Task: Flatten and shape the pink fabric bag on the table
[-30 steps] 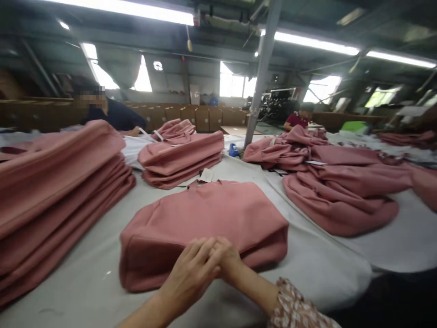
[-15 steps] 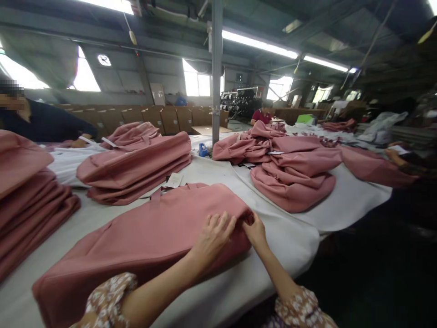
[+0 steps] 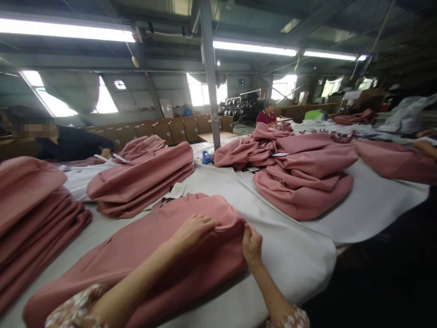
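Near the table edge (image 3: 307, 255), right hand (image 3: 251, 243) pinching the pink garment's (image 3: 153, 246) corner (left hand (image 3: 193, 228) flat, open).

Left hand (image 3: 193, 229) flat on folded pink garment (image 3: 143, 255), right hand (image 3: 251, 243) pinching its edge, white table (image 3: 300, 259) beneath.

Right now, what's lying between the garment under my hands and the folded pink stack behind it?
In the head view, a white paper tag lies on the table between the garment and the folded stack.
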{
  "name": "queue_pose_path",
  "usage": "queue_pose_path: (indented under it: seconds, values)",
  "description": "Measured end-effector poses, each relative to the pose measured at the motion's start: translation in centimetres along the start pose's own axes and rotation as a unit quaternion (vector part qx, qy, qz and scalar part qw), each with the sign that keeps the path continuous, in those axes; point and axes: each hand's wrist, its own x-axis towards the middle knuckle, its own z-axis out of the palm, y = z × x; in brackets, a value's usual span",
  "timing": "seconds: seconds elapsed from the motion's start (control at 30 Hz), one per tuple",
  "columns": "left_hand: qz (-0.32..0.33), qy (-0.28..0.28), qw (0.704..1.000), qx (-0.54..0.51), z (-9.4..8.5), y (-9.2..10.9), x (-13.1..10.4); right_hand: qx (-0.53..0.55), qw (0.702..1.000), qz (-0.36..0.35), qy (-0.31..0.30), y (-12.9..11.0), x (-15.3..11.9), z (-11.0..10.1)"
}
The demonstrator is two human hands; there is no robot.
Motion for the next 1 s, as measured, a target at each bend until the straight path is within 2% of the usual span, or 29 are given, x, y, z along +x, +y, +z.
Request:
queue_pose_path:
  seconds: [0.1, 0.17, 0.27, 0.37, 0.4, 0.43, 0.47, 0.53, 0.57, 0.6, 0.63, 0.77, 0.83, 0.93, 1.0]
  values:
    - [-0.030, 0.067, 0.988, 0.135, 2.6, 3.8, -0.6, -0.031, 0.999, -0.016, 0.025, 0.1, 0.0, 0.7]
    - [-0.063, 0.071, 0.978, 0.187, 4.2, 5.3, -0.2, -0.052, 0.997, -0.033, 0.040, 0.3, 0.1, 1.0]
    - [-0.088, 0.043, 0.980, 0.174, 4.6, 4.9, 1.4, -0.077, 0.993, -0.071, 0.052, 0.4, 0.0, 0.4]
    - [-0.046, 0.014, 0.989, 0.139, 2.8, 2.7, 2.9, -0.080, 0.986, -0.135, 0.059, -1.0, -1.1, -2.3]
    - [-0.032, 0.005, 0.991, 0.129, 2.0, 2.1, 3.1, -0.073, 0.979, -0.185, 0.037, -1.7, -1.7, -3.4]
    - [-0.021, -0.003, 0.992, 0.121, 1.4, 1.7, 3.2, -0.062, 0.964, -0.258, -0.013, -2.5, -2.3, -4.4]
    - [-0.012, -0.010, 0.993, 0.114, 0.9, 1.4, 3.2, -0.050, 0.934, -0.344, -0.087, -3.2, -3.0, -5.2]
    - [0.002, -0.021, 0.994, 0.103, 0.7, 1.5, 2.6, -0.038, 0.840, -0.477, -0.256, -4.1, -3.8, -5.9]
    - [0.009, -0.028, 0.995, 0.096, 1.1, 1.7, 2.1, -0.046, 0.802, -0.501, -0.323, -4.2, -4.0, -5.6]
    - [0.016, -0.036, 0.995, 0.089, 1.6, 2.1, 1.6, -0.060, 0.783, -0.497, -0.368, -4.0, -3.9, -5.0]
    - [0.024, -0.046, 0.995, 0.081, 2.4, 2.5, 0.9, -0.075, 0.780, -0.481, -0.392, -3.4, -3.8, -4.2]
    - [0.045, -0.066, 0.996, 0.043, 5.7, 3.4, -1.4, -0.106, 0.774, -0.461, -0.420, 0.1, -3.4, -0.6]
    - [0.045, -0.053, 0.997, 0.018, 6.7, 2.9, -2.1, -0.115, 0.770, -0.467, -0.420, 1.5, -3.6, 0.1]
    - [0.048, -0.028, 0.998, -0.020, 7.1, 1.7, -2.7, -0.134, 0.768, -0.474, -0.409, 1.6, -4.0, -1.4]
    - [0.047, -0.012, 0.998, -0.035, 6.9, 1.2, -2.8, -0.138, 0.769, -0.481, -0.398, 0.0, -3.7, -3.6]
